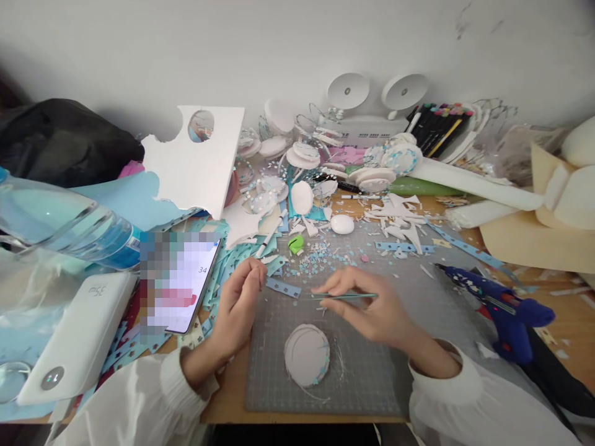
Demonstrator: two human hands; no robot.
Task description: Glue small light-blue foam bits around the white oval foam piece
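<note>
My right hand (372, 303) pinches a pair of thin teal tweezers (353, 295), tips pointing left above the grey cutting mat (274, 384). Across from it, my left hand (242, 294) is closed with curled fingers; whatever may be inside is hidden. Nearest the left hand lies a blue paper strip (284, 288) with punched shapes. Below and between both hands a white foam disc (307, 356) rests on the mat, with thin wire looped around it and a few small blue pieces on its edge. Tiny blue confetti (316, 257) is scattered behind the hands.
A blue glue gun (497, 310) lies at right. On the left are a phone (195, 291), a white power bank (79, 337) and a water bottle (69, 217). Foam scraps (400, 217), a green sharpener-like item (295, 244) and decorated discs (302, 155) crowd the back.
</note>
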